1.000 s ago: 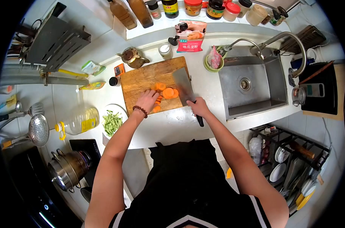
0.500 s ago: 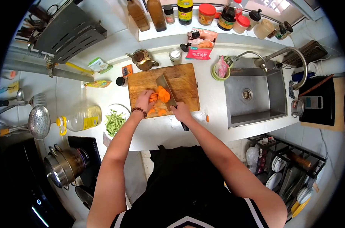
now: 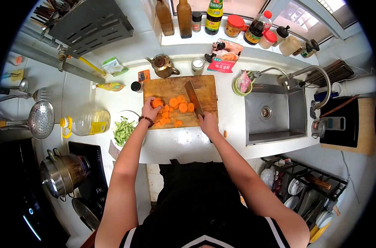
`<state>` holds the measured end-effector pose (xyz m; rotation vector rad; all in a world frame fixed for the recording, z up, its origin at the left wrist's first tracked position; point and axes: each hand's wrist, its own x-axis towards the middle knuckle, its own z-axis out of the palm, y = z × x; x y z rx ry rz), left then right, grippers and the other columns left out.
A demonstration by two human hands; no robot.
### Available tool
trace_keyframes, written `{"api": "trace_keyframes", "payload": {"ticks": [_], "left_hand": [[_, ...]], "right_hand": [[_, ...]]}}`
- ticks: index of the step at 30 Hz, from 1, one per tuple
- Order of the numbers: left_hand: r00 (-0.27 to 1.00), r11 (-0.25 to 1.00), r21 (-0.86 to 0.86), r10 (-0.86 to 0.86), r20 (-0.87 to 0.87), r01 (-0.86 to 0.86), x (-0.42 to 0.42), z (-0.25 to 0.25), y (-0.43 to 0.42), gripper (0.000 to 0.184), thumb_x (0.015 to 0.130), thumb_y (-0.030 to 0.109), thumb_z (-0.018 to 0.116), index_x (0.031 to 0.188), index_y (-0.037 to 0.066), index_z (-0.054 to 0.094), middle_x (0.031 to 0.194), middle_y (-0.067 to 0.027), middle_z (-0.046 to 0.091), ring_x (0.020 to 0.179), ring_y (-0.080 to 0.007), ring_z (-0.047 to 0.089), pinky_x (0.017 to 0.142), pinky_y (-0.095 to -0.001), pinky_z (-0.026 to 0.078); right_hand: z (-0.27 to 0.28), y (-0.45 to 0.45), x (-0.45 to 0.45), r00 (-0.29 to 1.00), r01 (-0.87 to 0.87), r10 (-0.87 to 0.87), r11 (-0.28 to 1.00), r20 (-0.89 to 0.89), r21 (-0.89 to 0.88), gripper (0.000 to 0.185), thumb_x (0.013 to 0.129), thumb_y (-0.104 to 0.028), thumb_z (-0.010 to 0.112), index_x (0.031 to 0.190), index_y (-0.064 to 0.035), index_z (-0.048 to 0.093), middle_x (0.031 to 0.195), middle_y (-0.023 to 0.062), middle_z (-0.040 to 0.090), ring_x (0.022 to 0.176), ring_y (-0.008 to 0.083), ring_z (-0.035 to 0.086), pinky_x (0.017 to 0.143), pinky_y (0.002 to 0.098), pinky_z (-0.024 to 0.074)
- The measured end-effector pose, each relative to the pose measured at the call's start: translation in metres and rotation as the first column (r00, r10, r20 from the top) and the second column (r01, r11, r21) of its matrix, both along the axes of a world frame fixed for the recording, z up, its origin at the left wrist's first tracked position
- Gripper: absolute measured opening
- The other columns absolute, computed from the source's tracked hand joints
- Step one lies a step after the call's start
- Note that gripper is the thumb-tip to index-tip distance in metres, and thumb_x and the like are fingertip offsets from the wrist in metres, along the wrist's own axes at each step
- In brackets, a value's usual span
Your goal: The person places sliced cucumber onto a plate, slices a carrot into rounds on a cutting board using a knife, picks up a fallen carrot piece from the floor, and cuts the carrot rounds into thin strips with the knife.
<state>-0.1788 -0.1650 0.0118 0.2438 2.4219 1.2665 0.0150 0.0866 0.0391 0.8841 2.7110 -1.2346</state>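
from my distant seat i see the carrot slices [image 3: 182, 107] spread across the lower middle of the board [image 3: 163, 86], with a few flat ones near its six o'clock edge. the left hand [image 3: 148, 110] is at about half past eight from the board's centre, fingers bent at a loose stack of slices; i can't tell whether they pinch it or only rest on it. the right hand [image 3: 209, 123], at four o'clock, is wrapped round the cleaver [image 3: 193, 98], fingers closed at the heel where blade meets handle. the blade points towards twelve, just beside the outermost slices; i can't tell if it touches them.

i judge the slices light and stiff, likely damp and slick on their cut faces, so a stack would slide apart under uneven pressure, and thin rounds could snap if bent. i'd take them by the rims, fingertips tucked back from the edge. the cleaver looks heavy towards the blade, so a hold close to the heel should steady it best.

a bit of carrot [image 3: 225, 133] lies off the board at four o'clock, and a plate [image 3: 132, 114] of green strips [image 3: 123, 131] sits at eight.
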Motion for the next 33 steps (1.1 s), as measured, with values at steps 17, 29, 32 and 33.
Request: {"api": "trace_keyframes", "payload": {"ticks": [17, 29, 32, 33], "left_hand": [[0.997, 0.999, -0.038, 0.032, 0.072, -0.030, -0.015, -0.019, -0.027, 0.029, 0.088, 0.016, 0.079, 0.107, 0.005, 0.060, 0.098, -0.0055, 0.068, 0.089, -0.0154, 0.065, 0.081, -0.0307, 0.055], [0.995, 0.993, 0.074, 0.095, -0.019, -0.093, -0.040, 0.008, -0.039, 0.032, 0.092, 0.026, 0.075, 0.114, 0.006, 0.065, 0.097, -0.0063, 0.071, 0.081, -0.0179, 0.067, 0.074, -0.0326, 0.055], [0.984, 0.963, 0.246, 0.074, 0.165, -0.114, -0.036, 0.022, -0.030, 0.033, 0.096, 0.023, 0.072, 0.120, 0.004, 0.062, 0.098, -0.0045, 0.067, 0.077, -0.0143, 0.067, 0.064, -0.0278, 0.056], [0.983, 0.962, 0.249, 0.069, 0.170, -0.110, -0.029, 0.018, -0.024, 0.033, 0.096, 0.023, 0.072, 0.120, 0.004, 0.062, 0.098, -0.0045, 0.067, 0.077, -0.0143, 0.067, 0.064, -0.0278, 0.056]], "right_hand": [[0.008, -0.004, 0.036, 0.977, 0.212, -0.212, 0.975, 0.010, -0.061, 0.031, 0.092, -0.022, 0.071, 0.086, 0.0085, 0.069, 0.080, 0.0259, 0.070, 0.076, 0.0410, 0.070, 0.069, 0.0469, 0.0541], [0.003, -0.056, 0.007, 0.982, 0.189, -0.186, 0.979, 0.041, -0.077, 0.026, 0.093, -0.017, 0.065, 0.092, 0.0087, 0.068, 0.086, 0.0315, 0.068, 0.084, 0.0472, 0.068, 0.075, 0.0511, 0.0538], [-0.003, -0.051, 0.011, 0.981, 0.191, -0.193, 0.980, -0.024, -0.065, 0.027, 0.092, -0.018, 0.069, 0.089, 0.0086, 0.067, 0.076, 0.0270, 0.068, 0.072, 0.0427, 0.067, 0.066, 0.0462, 0.0522], [-0.004, -0.047, 0.017, 0.971, 0.225, -0.231, 0.970, -0.055, -0.086, 0.028, 0.092, -0.019, 0.069, 0.089, 0.0083, 0.068, 0.076, 0.0261, 0.068, 0.071, 0.0404, 0.068, 0.065, 0.0455, 0.0521]]}}
